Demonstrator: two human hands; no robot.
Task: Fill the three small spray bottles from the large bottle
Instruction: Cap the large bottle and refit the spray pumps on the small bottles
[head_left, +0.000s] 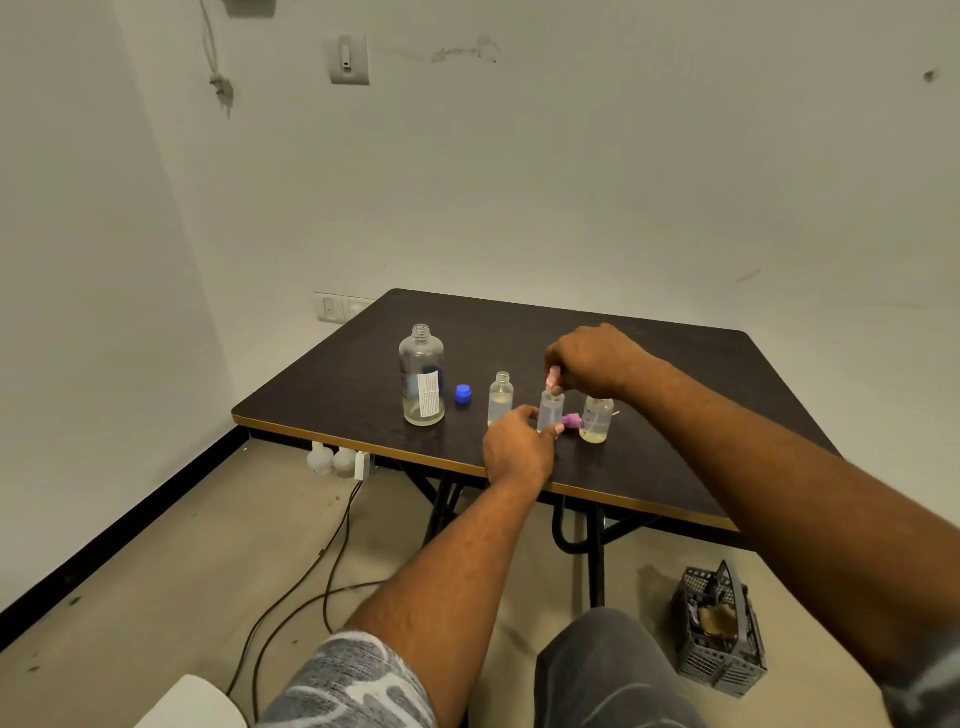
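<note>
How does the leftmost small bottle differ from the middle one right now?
The leftmost small bottle stands free with an open neck; the middle small bottle is gripped low by the left hand. The right hand pinches a spray top at the middle bottle's neck; the leftmost has none. Both are clear and upright.

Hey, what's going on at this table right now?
A person is working on the middle small bottle: the left hand grips its base while the right hand pinches a pink spray top at its neck. The large bottle stands open and nearly empty, with its blue cap beside it. The left small bottle is open and part full. The right small bottle also holds liquid.
</note>
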